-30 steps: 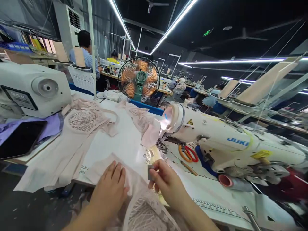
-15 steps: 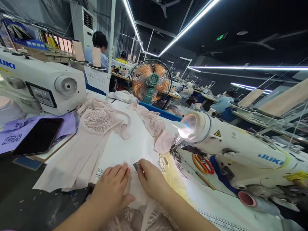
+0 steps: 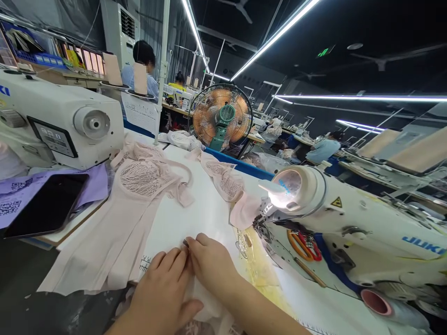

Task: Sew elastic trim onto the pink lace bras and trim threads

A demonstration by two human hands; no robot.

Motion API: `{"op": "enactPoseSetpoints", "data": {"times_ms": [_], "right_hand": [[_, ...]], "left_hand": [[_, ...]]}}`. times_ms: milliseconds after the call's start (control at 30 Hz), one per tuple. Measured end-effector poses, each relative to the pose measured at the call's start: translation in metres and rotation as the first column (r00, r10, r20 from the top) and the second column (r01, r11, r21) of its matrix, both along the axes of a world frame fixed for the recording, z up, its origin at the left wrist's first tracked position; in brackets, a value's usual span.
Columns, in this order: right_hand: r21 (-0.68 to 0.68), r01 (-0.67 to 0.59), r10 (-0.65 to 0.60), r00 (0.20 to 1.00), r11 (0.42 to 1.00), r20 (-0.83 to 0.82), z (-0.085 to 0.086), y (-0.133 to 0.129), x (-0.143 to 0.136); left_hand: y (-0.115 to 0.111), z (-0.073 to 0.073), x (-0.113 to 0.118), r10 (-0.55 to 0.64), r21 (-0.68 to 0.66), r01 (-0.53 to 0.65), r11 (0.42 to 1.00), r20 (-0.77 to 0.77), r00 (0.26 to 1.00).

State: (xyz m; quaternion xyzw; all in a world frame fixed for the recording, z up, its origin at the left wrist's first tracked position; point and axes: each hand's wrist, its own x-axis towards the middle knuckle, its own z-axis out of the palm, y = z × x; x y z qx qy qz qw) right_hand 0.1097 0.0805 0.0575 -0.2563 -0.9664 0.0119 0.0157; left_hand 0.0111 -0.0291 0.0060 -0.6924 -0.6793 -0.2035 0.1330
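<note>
before us spreads the white table [image 3: 206, 209]. on its right reaches the right machine [image 3: 352, 209], its lamp lit; at far left we see the left machine [image 3: 66, 121], with a small screen. past the far edge stands a fan [image 3: 209, 118]. a pale pink garment [image 3: 115, 228] lies on the table's left side, its lower end over the near edge. a lace piece [image 3: 225, 181] stretches toward the needle end of the right machine. the cloth [image 3: 202, 298] is at the near edge, under our hands and between our forearms, mostly hidden. right of it lies a yellow sheet [image 3: 261, 270]. our left grip [image 3: 164, 279] rests over the cloth, fingers bent, thumb spread away; we cannot tell whether it holds any. our right grip [image 3: 213, 267], touching the left fingertips, is pinched closed on a grey piece. at far left a black phone [image 3: 47, 204] lies partly on purple paper [image 3: 98, 186]. a wooden stick [image 3: 309, 271] lies below the right machine. smallest, the grey piece [image 3: 186, 243] shows just its tip.
</note>
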Motion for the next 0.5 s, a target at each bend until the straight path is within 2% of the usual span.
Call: {"op": "enactPoseSetpoints", "data": {"times_ms": [133,300,500], "right_hand": [[0.018,-0.035,0.035,0.999,0.999,0.004,-0.001,0.000,0.000],[0.031,-0.069,0.069,0.998,0.997,-0.001,-0.004,0.002,0.000],[-0.039,-0.100,0.104,0.989,0.994,0.108,0.009,0.003,0.011]], "left_hand": [[0.001,-0.001,0.000,0.010,0.064,-0.009,0.998,-0.012,1.000],[0.000,0.007,0.001,0.003,0.092,-0.001,0.996,-0.021,1.000],[0.003,0.009,0.001,0.001,0.097,0.003,0.995,-0.042,0.999]]}}
